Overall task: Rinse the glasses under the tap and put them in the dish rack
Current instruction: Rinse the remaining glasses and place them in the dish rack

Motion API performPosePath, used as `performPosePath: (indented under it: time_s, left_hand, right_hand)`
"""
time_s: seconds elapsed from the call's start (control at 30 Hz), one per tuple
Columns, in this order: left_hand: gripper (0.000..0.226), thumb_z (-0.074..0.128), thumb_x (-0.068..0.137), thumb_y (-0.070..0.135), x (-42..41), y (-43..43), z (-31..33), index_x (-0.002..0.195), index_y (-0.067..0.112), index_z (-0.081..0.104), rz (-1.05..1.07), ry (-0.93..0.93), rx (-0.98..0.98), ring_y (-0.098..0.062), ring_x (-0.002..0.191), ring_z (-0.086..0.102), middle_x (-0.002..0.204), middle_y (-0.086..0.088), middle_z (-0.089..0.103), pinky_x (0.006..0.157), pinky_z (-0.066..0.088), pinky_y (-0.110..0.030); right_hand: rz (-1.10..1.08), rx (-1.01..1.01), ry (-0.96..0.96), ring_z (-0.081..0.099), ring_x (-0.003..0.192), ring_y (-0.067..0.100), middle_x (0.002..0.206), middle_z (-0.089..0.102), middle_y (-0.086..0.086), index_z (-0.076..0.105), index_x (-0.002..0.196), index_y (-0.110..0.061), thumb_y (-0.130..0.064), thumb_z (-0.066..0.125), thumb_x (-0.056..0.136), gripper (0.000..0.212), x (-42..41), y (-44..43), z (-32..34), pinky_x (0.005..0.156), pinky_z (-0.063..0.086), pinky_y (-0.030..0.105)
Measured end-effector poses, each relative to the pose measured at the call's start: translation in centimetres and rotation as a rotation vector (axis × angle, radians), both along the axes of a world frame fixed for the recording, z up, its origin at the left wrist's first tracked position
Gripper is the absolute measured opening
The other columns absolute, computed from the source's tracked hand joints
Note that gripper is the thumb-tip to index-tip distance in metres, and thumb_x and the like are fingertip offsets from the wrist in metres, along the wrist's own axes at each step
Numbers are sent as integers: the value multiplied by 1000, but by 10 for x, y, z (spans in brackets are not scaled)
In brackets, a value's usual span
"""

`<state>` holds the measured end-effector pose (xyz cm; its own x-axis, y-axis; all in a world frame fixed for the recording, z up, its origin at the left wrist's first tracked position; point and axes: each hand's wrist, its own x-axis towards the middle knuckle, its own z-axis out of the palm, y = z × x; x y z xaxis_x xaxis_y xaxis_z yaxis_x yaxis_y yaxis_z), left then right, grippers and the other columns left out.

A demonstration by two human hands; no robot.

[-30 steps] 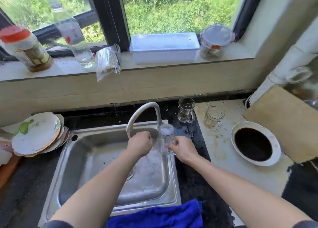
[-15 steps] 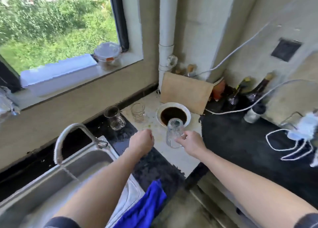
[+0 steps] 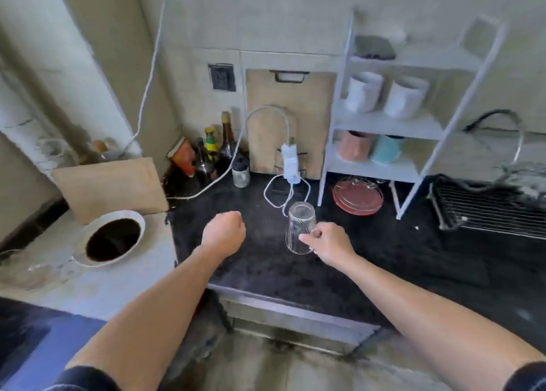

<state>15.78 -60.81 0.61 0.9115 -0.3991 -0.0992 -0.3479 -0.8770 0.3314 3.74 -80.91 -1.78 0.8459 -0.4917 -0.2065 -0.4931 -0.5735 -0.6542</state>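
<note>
My right hand (image 3: 328, 241) grips a clear glass mug (image 3: 299, 228) by its handle and holds it upside down above the dark counter (image 3: 369, 260). My left hand (image 3: 225, 231) hangs beside it, curled into a loose fist with nothing in it. A dark wire dish rack (image 3: 484, 210) stands at the far right of the counter, well to the right of the glass. Blurred at the left edge lie other clear glasses (image 3: 44, 268) on the pale counter. The sink and tap are out of view.
A white bowl with a dark inside (image 3: 113, 237) sits left. Bottles (image 3: 217, 151), a small jar (image 3: 240, 172) and a white cable with adapter (image 3: 288, 169) line the back. A white shelf unit with cups (image 3: 387, 118) stands over a red plate (image 3: 357, 197). A blue cloth (image 3: 38, 349) lies bottom left.
My view has swung right, away from the sink. My right hand has carried the upturned glass from under the tap over the counter toward the rack side; my left hand came along, holding nothing.
</note>
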Motion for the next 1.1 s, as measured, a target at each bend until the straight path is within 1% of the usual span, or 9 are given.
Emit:
performPosePath:
  time_s: [0.13,0.27,0.37,0.53,0.67,0.8,0.9,1.0,1.1]
  left_hand:
    - [22,42,91,20,-28,-95,-11,89,8,61,-146,43,17,-36,89,59,97,-13,65,68,42,-34]
    - [24,42,93,22,-53,-180,-20,94,9,62,-319,84,16,-33,89,59,96,-9,65,68,43,-33]
    - [22,44,91,23,-69,-238,-27,93,9,62,-411,114,-2,-32,87,60,93,-8,65,67,43,-33]
    - [25,44,93,21,-89,-325,-34,69,12,48,-538,180,-62,-25,69,50,70,-2,52,57,35,-31]
    - [22,45,92,19,-100,-391,-37,84,7,61,-618,239,-145,-28,75,58,78,-7,62,64,46,-35]
    - [21,45,93,20,-117,-446,-36,92,10,63,-619,275,-231,-25,80,60,87,-6,67,72,50,-37]
    - [18,49,94,25,-128,-488,-36,101,12,60,-596,276,-295,-24,89,59,97,-6,65,79,50,-36]
    - [33,50,96,32,-139,-529,-35,123,13,51,-549,277,-345,-25,99,59,111,-8,59,82,45,-33]
    - [45,42,98,40,-151,-565,-37,135,15,40,-486,261,-399,-26,106,58,126,-7,51,87,48,-38]
  right_hand:
    - [-155,15,15,62,72,27,67,58,1,50,67,-13,-40,69,86,38,-57,-77,-2,61,40,32]
    - [-322,15,31,63,73,27,70,58,4,50,69,-13,-39,69,86,36,-103,-141,-8,62,42,33]
    - [-452,12,58,65,75,24,76,68,9,54,70,-12,-40,69,84,35,-130,-184,-14,65,46,33]
    - [-641,-6,81,63,70,20,75,68,6,59,72,-7,-45,69,83,41,-167,-257,-24,67,48,34]
    - [-777,-45,67,61,65,20,62,62,2,44,59,-15,-44,66,85,45,-191,-314,-23,65,48,35]
    - [-886,-50,12,60,61,19,55,59,-4,44,57,-14,-43,64,88,47,-209,-373,-15,63,45,34]
    - [-910,-64,-16,60,58,23,53,54,-1,41,54,-15,-42,65,88,50,-217,-422,-15,61,45,35]
    - [-924,-25,-35,66,63,29,60,60,6,43,57,-15,-43,65,87,47,-223,-478,-26,70,51,40]
    - [-877,21,-38,66,69,33,64,57,7,43,60,-12,-45,63,89,48,-226,-531,-44,74,51,42]
